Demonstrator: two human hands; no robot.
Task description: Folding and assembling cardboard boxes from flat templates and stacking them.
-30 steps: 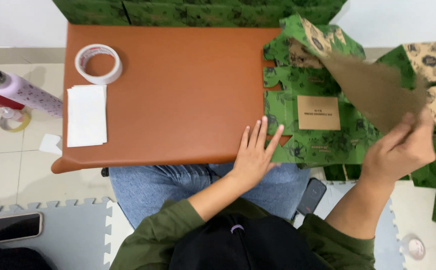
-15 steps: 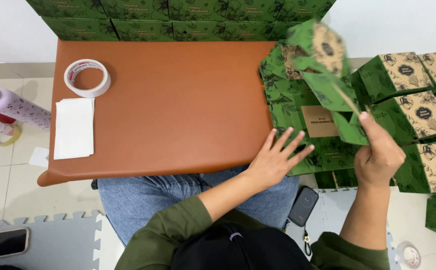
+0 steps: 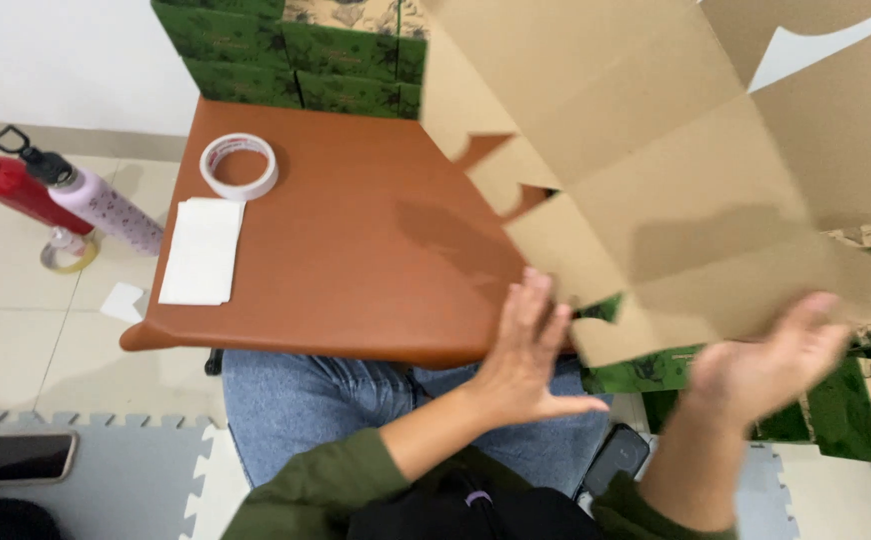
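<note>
Unfolding is what changed: half a second ago the right hand held a folded green printed carton blank up by its edge; now that large flat brown cardboard carton blank [image 3: 676, 170], plain inner side toward the camera, is spread wide and fills the upper right of the head view, lifted above the table edge. Die-cut flaps and notches show along its left edge.

Head view, hands:
- left hand [image 3: 526, 360]: fingers straight and together, flat against the blank's lower left flap, thumb out to the side. Not pinching anything.
- right hand [image 3: 771, 365]: fingers spread, palm under the blank's lower edge, supporting rather than clamping; blurred, so contact detail unclear.

Judgement: blank is out of the stack and opened, not yet formed.

Rest: brown rectangular tabletop [image 3: 356, 250], white tape roll [image 3: 240, 166], white paper sheet [image 3: 201, 250].
</note>
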